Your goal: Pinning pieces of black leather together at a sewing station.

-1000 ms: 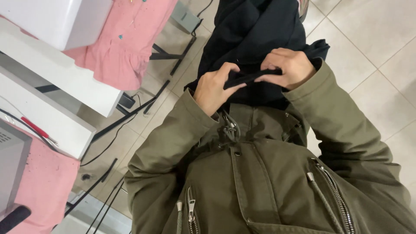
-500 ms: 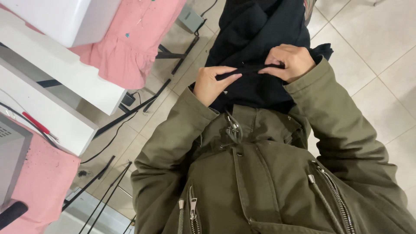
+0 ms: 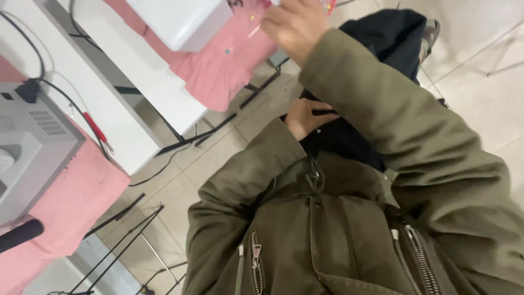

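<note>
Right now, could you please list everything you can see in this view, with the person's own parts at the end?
black fabric: one, black, on the lap.
pink cloth: several pieces, pink, on the white tables and hanging over their edges.
white table: two, white, upper left.
sewing machine: one, grey, far left on pink cloth.
white box: one, white, top centre.
floor tiles: beige, right side.
jacket: one, olive green, worn.
left hand: on the black fabric.
right hand: raised over the pink cloth.
</note>
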